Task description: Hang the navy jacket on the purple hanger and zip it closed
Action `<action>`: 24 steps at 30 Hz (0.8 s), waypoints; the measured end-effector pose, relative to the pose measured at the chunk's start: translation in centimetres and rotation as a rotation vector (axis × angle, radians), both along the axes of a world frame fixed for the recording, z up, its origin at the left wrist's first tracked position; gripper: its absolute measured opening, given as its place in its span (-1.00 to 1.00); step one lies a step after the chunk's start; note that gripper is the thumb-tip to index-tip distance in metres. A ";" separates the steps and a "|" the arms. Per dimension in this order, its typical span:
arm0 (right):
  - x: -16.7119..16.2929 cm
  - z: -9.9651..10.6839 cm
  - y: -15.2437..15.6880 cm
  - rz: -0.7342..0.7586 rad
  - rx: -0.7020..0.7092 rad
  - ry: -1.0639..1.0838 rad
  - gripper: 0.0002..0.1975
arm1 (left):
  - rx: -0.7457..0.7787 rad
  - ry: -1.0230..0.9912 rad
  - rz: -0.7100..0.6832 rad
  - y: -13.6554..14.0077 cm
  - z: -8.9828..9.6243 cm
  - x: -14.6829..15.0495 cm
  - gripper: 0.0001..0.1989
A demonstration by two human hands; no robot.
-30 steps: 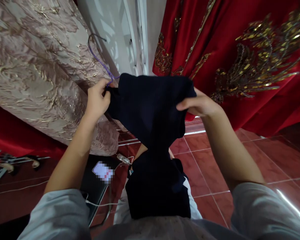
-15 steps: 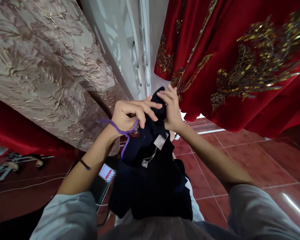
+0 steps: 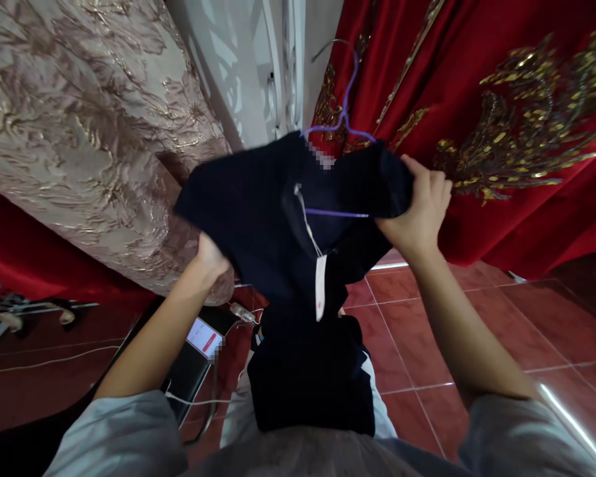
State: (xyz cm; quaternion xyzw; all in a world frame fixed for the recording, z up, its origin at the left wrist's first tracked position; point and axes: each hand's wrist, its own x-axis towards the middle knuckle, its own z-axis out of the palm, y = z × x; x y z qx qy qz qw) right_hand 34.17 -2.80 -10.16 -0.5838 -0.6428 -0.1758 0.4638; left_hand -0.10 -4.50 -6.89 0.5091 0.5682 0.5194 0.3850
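A dark navy garment point(image 3: 248, 192) is held up and spread in front of me, with a purple clothes hanger point(image 3: 345, 119) inside its neckline. The hanger's metal hook points up, and its lower bar crosses the neck opening. A white paper tag point(image 3: 320, 288) dangles from the collar on a thin cord. My right hand point(image 3: 420, 209) is closed on the shoulder edge at the right. On the other side, my left hand point(image 3: 212, 255) grips the left part, its fingers hidden behind the cloth. The lower end of the cloth hangs over my lap.
An embossed pale pink and gold gown point(image 3: 79, 132) hangs at left, and a red gown with gold sequins point(image 3: 531, 126) at right. A white panel point(image 3: 228, 59) stands between them. A lit phone point(image 3: 204, 338) lies on a black seat point(image 3: 191, 381) beside a white cable. The floor point(image 3: 412, 331) is red tile.
The hands have moved apart, spreading the bunched garment. The hanger, earlier near the left wrist, now sits inside the neckline with its hook up. The tag hangs lower.
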 end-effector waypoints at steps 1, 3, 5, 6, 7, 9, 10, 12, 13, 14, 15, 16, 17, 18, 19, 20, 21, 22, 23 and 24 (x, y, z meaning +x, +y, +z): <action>0.1 0.9 0.4 -0.033 -0.010 0.025 -0.15 | 0.005 -0.092 -0.067 0.2 -0.7 -0.5 -0.23; -0.4 2.9 1.4 -0.027 -0.016 0.056 -0.17 | 0.040 -0.314 -0.224 0.6 -1.8 -0.9 -0.21; -1.6 4.9 2.4 0.026 -0.032 0.060 -0.19 | 0.125 -0.447 -0.271 1.0 -2.4 -0.8 -0.48; -2.3 5.8 2.7 0.056 -0.039 0.059 -0.20 | 0.181 -0.459 -0.234 1.2 -2.5 -0.6 -0.58; -2.9 6.6 2.9 0.089 -0.041 0.059 -0.21 | 0.230 -0.459 -0.176 1.3 -2.6 -0.4 -0.59; -3.8 7.7 2.6 0.145 -0.031 0.049 -0.25 | 0.284 -0.460 -0.051 1.5 -2.7 -0.2 -0.57; -4.0 8.0 2.1 0.157 -0.031 0.036 -0.28 | 0.294 -0.461 0.004 1.5 -2.7 -0.3 -0.58; -3.8 8.1 0.6 0.143 -0.050 -0.012 -0.31 | 0.293 -0.451 0.072 1.4 -3.1 -0.5 -0.61; -3.6 8.0 -0.3 0.127 -0.060 -0.042 -0.31 | 0.288 -0.443 0.084 1.3 -3.5 -0.6 -0.61; -3.3 7.8 -1.1 0.117 -0.067 -0.073 -0.31 | 0.283 -0.439 0.090 1.0 -3.9 -0.7 -0.60; -3.0 7.6 -1.9 0.117 -0.069 -0.100 -0.30 | 0.277 -0.442 0.101 0.8 -4.4 -0.7 -0.58; -2.6 7.3 -2.6 0.126 -0.069 -0.123 -0.28 | 0.269 -0.451 0.115 0.5 -5.0 -0.7 -0.56; -2.4 7.0 -3.2 0.141 -0.071 -0.140 -0.26 | 0.264 -0.463 0.131 0.1 -5.6 -0.6 -0.53; -2.2 6.7 -3.6 0.161 -0.076 -0.153 -0.24 | 0.258 -0.479 0.154 -0.2 -6.2 -0.5 -0.50; -2.1 6.4 -3.9 0.184 -0.087 -0.163 -0.21 | 0.241 -0.498 0.186 -0.6 -6.7 -0.3 -0.49; -2.2 6.1 -4.1 0.208 -0.095 -0.169 -0.19 | 0.205 -0.523 0.234 -0.9 -7.2 -0.1 -0.49; -2.3 5.7 -4.2 0.226 -0.099 -0.170 -0.17 | 0.159 -0.553 0.287 -1.3 -7.6 0.1 -0.51; -2.7 5.3 -4.3 0.233 -0.096 -0.162 -0.17 | 0.120 -0.587 0.335 -1.8 -7.9 0.4 -0.53; -3.2 4.8 -4.3 0.225 -0.083 -0.141 -0.21 | 0.097 -0.617 0.374 -2.3 -8.1 0.7 -0.56; -3.8 4.2 -4.3 0.204 -0.060 -0.105 -0.28 | 0.091 -0.638 0.397 -2.8 -8.2 0.9 -0.57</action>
